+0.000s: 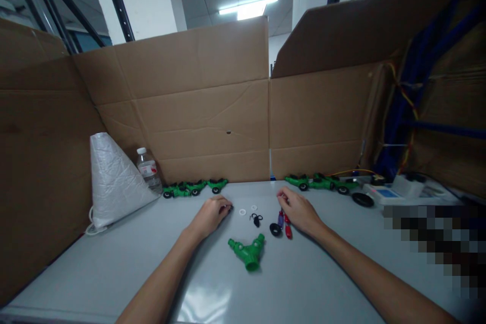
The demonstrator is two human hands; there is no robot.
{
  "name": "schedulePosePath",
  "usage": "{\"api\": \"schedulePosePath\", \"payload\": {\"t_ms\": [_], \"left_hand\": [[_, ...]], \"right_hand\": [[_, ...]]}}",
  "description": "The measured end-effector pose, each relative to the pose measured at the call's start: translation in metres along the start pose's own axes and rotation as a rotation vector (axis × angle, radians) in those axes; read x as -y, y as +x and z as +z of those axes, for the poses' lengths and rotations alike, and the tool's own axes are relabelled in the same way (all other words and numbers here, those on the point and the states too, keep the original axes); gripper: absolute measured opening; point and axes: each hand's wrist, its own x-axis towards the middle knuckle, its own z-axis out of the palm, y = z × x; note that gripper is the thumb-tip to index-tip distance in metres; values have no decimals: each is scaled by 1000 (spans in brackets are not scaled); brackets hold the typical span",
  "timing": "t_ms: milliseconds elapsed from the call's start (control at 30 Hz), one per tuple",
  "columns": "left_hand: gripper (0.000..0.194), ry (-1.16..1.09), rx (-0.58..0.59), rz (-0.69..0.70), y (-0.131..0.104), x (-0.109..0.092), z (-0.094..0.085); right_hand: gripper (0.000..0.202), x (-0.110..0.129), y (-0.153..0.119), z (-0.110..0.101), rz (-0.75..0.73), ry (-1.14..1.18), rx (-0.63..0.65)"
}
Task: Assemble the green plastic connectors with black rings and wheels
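My left hand (213, 215) rests on the table with its fingers pinched together, and a small dark part (231, 208) shows at the fingertips. To the right of it lie two white rings (242, 212) and several small black parts (256, 220). My right hand (299, 208) is closed, its fingers curled down beside a purple-handled screwdriver (281, 219) and a red-handled screwdriver (288, 228); what its fingertips hold, if anything, is hidden. A black ring-shaped part (275, 230) sits left of the screwdrivers. Nearer to me lies a green Y-shaped hose splitter (248, 252).
Several green-and-black splitters stand along the cardboard wall (205, 126), in a left group (194, 188) and a right group (321, 182). A silver bag (116, 185) and a water bottle (149, 168) are at back left. Black tape (362, 199) and a power strip (402, 191) lie right.
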Motion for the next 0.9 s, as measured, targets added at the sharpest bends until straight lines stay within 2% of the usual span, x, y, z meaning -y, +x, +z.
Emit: {"api": "schedulePosePath", "payload": {"t_ms": [233,900], "left_hand": [[32,-32,5,-9,2,-7,-2],[33,-56,-23,-21,5,-3,1]], "right_hand": [[13,-5,0,1,-2,11,2],[15,-7,2,3,-31,-33,-11]]}}
